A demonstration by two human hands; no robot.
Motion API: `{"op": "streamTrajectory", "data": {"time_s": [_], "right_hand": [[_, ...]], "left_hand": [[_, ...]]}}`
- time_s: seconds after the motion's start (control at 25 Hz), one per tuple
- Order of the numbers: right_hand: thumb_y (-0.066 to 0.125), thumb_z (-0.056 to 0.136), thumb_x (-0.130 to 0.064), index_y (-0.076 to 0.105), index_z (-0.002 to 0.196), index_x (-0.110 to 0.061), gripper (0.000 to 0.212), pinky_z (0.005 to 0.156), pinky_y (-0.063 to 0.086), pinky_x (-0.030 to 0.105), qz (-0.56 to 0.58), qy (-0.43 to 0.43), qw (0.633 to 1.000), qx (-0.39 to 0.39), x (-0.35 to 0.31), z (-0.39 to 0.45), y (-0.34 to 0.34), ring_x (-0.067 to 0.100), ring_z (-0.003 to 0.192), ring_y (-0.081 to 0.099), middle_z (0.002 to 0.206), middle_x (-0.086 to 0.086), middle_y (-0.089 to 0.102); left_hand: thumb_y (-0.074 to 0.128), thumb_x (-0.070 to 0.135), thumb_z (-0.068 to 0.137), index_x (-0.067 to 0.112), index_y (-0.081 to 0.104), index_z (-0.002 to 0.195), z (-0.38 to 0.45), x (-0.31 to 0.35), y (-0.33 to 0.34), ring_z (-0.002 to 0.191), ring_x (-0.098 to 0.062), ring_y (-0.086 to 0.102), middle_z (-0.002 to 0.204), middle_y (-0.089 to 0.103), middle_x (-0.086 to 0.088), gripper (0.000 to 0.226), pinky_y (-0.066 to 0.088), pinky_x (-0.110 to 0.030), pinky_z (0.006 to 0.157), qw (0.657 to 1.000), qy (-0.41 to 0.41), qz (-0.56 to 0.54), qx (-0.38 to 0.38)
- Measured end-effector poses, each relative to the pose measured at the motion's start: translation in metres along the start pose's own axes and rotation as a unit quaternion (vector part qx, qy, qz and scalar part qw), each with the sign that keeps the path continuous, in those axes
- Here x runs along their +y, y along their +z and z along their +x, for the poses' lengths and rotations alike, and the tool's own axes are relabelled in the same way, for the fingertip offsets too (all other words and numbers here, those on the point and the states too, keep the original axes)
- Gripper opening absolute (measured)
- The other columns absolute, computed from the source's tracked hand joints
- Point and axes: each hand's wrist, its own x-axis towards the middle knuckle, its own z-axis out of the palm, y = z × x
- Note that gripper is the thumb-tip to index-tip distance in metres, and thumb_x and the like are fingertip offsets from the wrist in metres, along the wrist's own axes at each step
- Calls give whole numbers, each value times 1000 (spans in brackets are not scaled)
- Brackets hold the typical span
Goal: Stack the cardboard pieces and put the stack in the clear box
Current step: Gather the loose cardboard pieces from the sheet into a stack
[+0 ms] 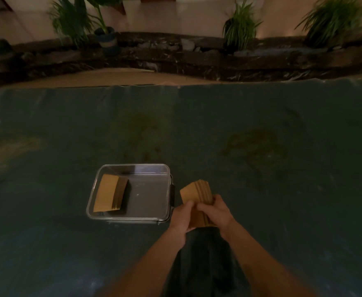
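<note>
A clear plastic box (148, 168) sits on the dark blue-green cloth, just left of my hands. Inside it, against the left wall, lies one stack of brown cardboard pieces (109, 192). A second stack of cardboard pieces (196, 190) is held just right of the box, at about the height of its rim. My left hand (180, 219) grips this stack from the left and my right hand (215, 211) grips it from the right. The stack's near end is hidden by my fingers.
The cloth (261, 168) covers the whole work surface and shows faded stains. Beyond its far edge runs a dark stone ledge (175, 58) with several potted plants (239, 28). A tan board (102, 78) lies behind the cloth.
</note>
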Motion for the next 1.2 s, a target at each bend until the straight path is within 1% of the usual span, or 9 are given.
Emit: {"op": "streamTrajectory", "data": {"time_s": [0.16, 0.32, 0.44, 0.56, 0.68, 0.76, 0.84, 1.04, 1.2], "right_hand": [[78, 74, -29, 42, 120, -24, 58, 68, 51, 30, -58, -66, 996, -6, 13, -33, 5, 15, 95, 60, 108, 1, 58], [77, 73, -30, 44, 111, -23, 51, 74, 56, 36, -146, -143, 978, 34, 27, -64, 19, 14, 87, 62, 97, -1, 62], [75, 74, -38, 42, 111, -25, 51, 71, 58, 38, -281, -199, 937, 63, 38, -89, 39, 18, 81, 67, 91, -5, 65], [71, 76, -48, 39, 110, -32, 50, 66, 57, 36, -383, -228, 892, 74, 53, -107, 80, 21, 77, 70, 91, -3, 69], [70, 74, -43, 40, 119, -34, 55, 72, 55, 35, -458, -249, 851, 65, 70, -120, 152, 24, 90, 69, 103, -1, 71], [69, 74, -39, 39, 120, -38, 55, 75, 53, 34, -485, -265, 831, 63, 76, -124, 200, 23, 94, 66, 103, 0, 67], [67, 75, -37, 39, 116, -41, 50, 76, 52, 33, -512, -290, 806, 61, 77, -128, 255, 21, 93, 64, 97, -3, 63], [68, 79, -32, 49, 117, -37, 43, 82, 55, 37, -550, -343, 756, 91, 72, -127, 334, 18, 96, 66, 108, -8, 66], [66, 85, -39, 49, 123, -37, 42, 90, 50, 39, -574, -355, 731, 96, 84, -120, 349, 16, 103, 62, 115, -9, 66]], "left_hand": [[53, 31, 98, 14, 62, 123, -26, -27, -7, 112, -29, 63, 122, 66, -15, 32, 54, -50, 99, 999, 34, -24, -2], [56, 32, 94, 17, 65, 118, -52, -47, -29, 109, -24, 64, 119, 69, -10, 30, 52, -39, 88, 998, 55, 11, -9], [65, 41, 84, 23, 64, 114, -72, -63, -67, 102, -17, 63, 114, 69, -5, 35, 47, -33, 79, 993, 77, 92, -23], [79, 36, 78, 31, 50, 129, -82, -74, -122, 99, -8, 64, 112, 69, 4, 59, 48, -26, 76, 980, 148, 132, -22], [75, -8, 78, 15, 30, 150, -84, -89, -195, 115, -18, 62, 130, 60, -9, 88, 49, -37, 102, 958, 233, 163, -21], [73, -4, 73, 18, 24, 155, -90, -100, -248, 130, -29, 51, 140, 45, -16, 98, 40, -46, 113, 937, 260, 233, -3], [72, 12, 68, 27, 19, 158, -97, -109, -310, 133, -28, 45, 141, 40, -11, 105, 36, -46, 115, 910, 287, 300, 9], [82, 16, 79, 32, 41, 150, -98, -115, -394, 117, -10, 56, 133, 49, 2, 83, 48, -32, 104, 868, 375, 324, 14], [82, 11, 79, 25, 57, 135, -90, -115, -417, 103, -12, 63, 122, 54, 7, 63, 53, -28, 94, 838, 405, 363, 41]]}}
